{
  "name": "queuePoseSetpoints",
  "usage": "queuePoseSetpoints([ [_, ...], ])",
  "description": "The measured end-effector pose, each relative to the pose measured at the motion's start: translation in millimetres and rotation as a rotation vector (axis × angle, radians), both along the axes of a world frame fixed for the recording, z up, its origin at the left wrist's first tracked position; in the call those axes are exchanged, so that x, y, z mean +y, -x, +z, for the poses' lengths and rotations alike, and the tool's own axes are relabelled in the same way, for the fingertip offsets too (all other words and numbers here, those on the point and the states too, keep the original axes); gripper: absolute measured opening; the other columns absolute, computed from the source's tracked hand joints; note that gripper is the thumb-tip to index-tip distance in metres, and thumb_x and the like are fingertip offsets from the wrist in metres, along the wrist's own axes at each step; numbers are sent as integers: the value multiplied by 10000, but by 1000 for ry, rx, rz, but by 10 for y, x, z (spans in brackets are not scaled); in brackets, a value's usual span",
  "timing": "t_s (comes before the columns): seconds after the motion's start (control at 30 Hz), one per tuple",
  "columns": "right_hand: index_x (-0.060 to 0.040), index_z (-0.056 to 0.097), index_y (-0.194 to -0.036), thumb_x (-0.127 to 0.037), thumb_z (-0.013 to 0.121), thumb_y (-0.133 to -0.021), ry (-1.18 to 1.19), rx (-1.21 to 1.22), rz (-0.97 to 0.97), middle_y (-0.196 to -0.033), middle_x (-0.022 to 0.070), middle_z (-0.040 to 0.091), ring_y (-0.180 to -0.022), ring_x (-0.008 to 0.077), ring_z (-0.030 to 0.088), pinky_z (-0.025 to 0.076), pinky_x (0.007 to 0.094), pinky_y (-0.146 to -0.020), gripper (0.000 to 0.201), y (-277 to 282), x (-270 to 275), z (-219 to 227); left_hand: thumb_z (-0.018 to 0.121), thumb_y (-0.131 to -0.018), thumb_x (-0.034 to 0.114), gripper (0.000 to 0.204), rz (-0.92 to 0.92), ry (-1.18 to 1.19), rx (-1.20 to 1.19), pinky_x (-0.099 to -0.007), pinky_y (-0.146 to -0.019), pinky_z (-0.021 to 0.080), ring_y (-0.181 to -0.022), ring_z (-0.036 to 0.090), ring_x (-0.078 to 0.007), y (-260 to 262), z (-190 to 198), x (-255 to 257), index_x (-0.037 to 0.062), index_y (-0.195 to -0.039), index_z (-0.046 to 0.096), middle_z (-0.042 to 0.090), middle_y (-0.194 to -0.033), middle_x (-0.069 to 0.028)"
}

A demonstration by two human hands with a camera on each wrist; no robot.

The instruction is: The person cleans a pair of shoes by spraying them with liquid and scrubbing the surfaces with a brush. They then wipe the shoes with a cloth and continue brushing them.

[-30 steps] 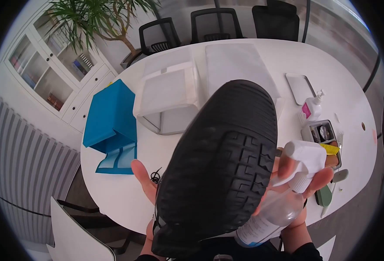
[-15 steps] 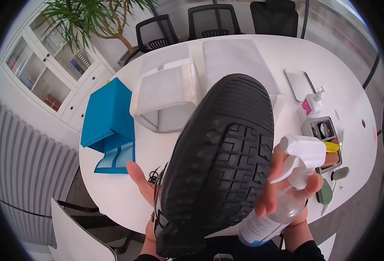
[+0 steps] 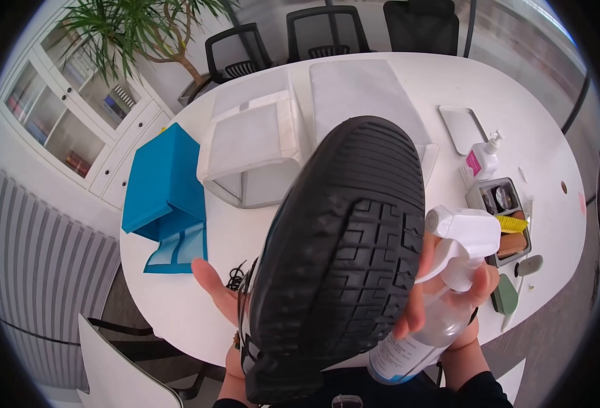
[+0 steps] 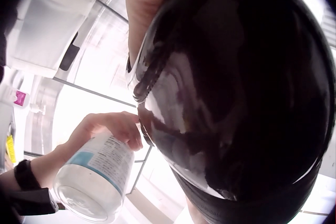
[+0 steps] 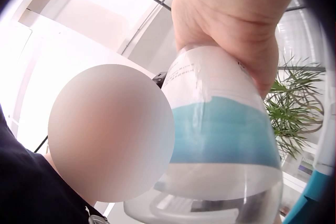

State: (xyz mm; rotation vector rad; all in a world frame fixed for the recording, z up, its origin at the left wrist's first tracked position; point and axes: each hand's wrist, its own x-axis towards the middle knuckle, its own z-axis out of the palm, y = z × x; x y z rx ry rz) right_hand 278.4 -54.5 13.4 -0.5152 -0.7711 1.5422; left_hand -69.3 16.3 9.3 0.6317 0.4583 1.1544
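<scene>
A black shoe [image 3: 341,258] is held up in front of me, its patterned sole facing the head camera and its toe upward. My left hand [image 3: 215,289] grips it from the left; the thumb sticks out and the fingers are hidden behind the shoe. The left wrist view shows the glossy dark upper [image 4: 252,92]. My right hand [image 4: 113,127] grips a clear spray bottle [image 3: 426,333] with a white trigger head [image 3: 467,231], fingers around its neck and trigger. The head is close beside the sole's right edge. A white and blue label [image 5: 226,129] wraps the bottle.
On the white table [image 3: 157,285] stand a blue fabric box [image 3: 164,177] and a whitish box [image 3: 249,143]. To the right are a metal tray [image 3: 462,129], a pump bottle [image 3: 480,158], an organizer [image 3: 501,190] with brushes, and a green brush [image 3: 504,294]. Black cord [image 3: 235,277] lies near my left thumb.
The head view has shifted slightly. The spray bottle has moved a little left, and my right fingers have shifted around the trigger. The shoe has turned slightly, showing its sole pattern more fully.
</scene>
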Motion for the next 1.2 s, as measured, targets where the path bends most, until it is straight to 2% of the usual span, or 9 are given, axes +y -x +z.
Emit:
queuePoseSetpoints([
  [0.1,147,460,-1166,-505,682,-866,-96,156,174,-829,388,656,-723,496,720,623,569,-679,751,142,98,339,641,-937,551,765,-4,-4,8,-366,-1077,458,-1244,583,-294,-9,-6,-7,-10,-1440,507,582,-1377,-137],
  [0.3,172,429,-1161,-483,685,-866,-138,84,275,-839,419,635,-725,528,707,612,601,-674,763,242,221,642,644,-936,546,763,-9,-14,24,-366,-1079,456,-1245,582,-295,-24,-19,-15,-11,-1440,506,582,-1377,-137],
  [0.4,174,424,-1165,-467,692,-858,44,67,73,-823,422,629,-707,535,700,611,600,-658,759,-99,16,-109,645,-936,543,762,-12,-20,31,-366,-1080,454,-1245,581,-296,-30,-26,-21,-11,-1441,506,581,-1377,-138],
  [0.53,174,425,-1150,-462,691,-851,59,70,65,-811,418,629,-688,535,697,610,603,-648,751,-35,24,9,647,-935,540,761,-17,-28,41,-366,-1081,453,-1246,581,-296,-45,-31,-20,-11,-1441,505,581,-1377,-138],
  [0.77,152,438,-1142,-494,675,-853,-85,37,212,-785,390,640,-670,517,700,615,585,-637,746,260,203,670,650,-934,534,759,-20,-43,61,-366,-1083,451,-1247,579,-298,-56,-31,-30,-11,-1441,505,581,-1377,-138],
  [0.9,116,461,-1129,-536,649,-857,-35,-21,113,-749,353,650,-631,475,702,621,536,-606,731,103,88,304,652,-934,531,757,-21,-50,73,-366,-1084,449,-1248,579,-298,-54,-36,-39,-12,-1442,504,580,-1377,-138],
  [1.03,95,477,-1122,-556,636,-860,-66,5,112,-725,329,655,-591,440,696,618,497,-576,720,206,103,416,653,-933,528,756,-23,-57,85,-366,-1085,448,-1248,578,-299,-56,-40,-49,-12,-1442,504,580,-1378,-139],
  [1.1,107,480,-1366,-379,804,-739,36,314,172,-1090,242,635,-880,365,675,527,437,-808,856,237,83,449,654,-933,526,755,-24,-61,91,-366,-1086,447,-1249,578,-299,-56,-42,-53,-12,-1442,503,580,-1378,-139],
  [1.2,125,472,-1357,-382,794,-751,-52,325,255,-1071,244,633,-841,379,677,534,443,-782,853,261,154,498,656,-933,523,754,-25,-65,101,-366,-1086,446,-1249,577,-299,-57,-45,-61,-12,-1442,503,580,-1378,-139],
])
